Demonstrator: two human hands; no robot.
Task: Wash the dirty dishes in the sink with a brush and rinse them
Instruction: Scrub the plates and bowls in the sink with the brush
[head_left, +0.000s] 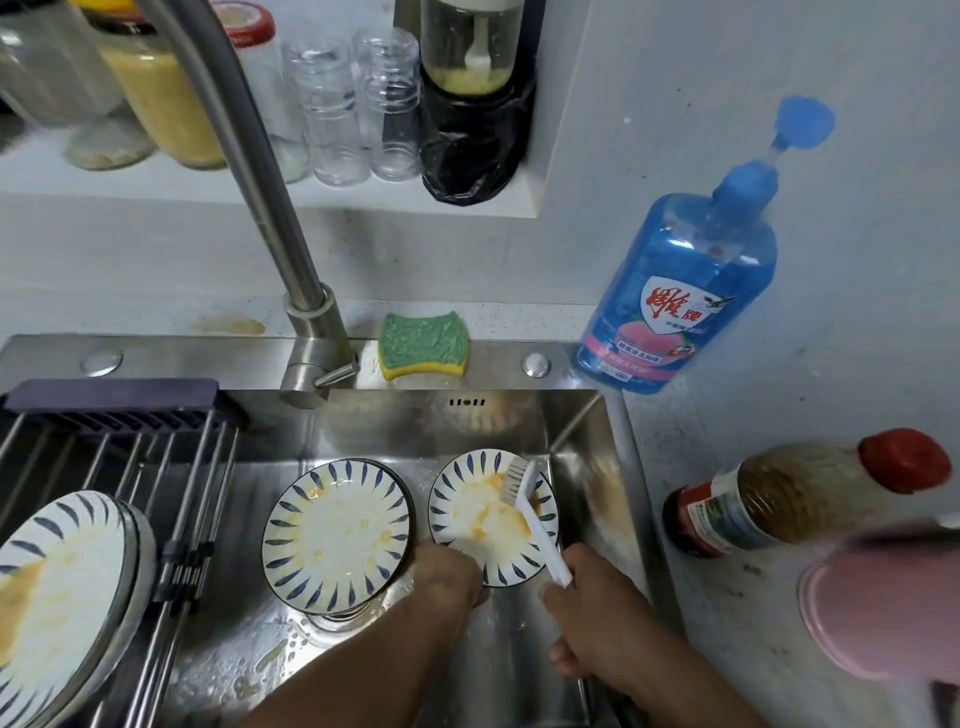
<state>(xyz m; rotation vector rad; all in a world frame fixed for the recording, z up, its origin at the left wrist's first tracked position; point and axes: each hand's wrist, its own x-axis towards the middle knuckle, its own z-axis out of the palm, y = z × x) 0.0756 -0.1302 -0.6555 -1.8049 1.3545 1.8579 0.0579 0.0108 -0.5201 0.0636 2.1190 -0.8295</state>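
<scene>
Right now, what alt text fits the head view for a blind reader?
In a sink, the left hand holds the rim of a stained plate while the right hand grips a white brush, bristles on that plate. A second dirty plate sits to its left; a sponge and detergent bottle stand behind.

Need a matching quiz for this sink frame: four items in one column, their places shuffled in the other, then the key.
Items
1. brush
2. sponge
3. blue detergent bottle
4. leftmost plates

Places
A. on the drying rack, far left
B. on the sink ledge, beside the faucet
C. held in the right hand, bristles on a dirty plate
D. standing at that ledge's right end, by the wall

Pairs: 1-C, 2-B, 3-D, 4-A
</scene>
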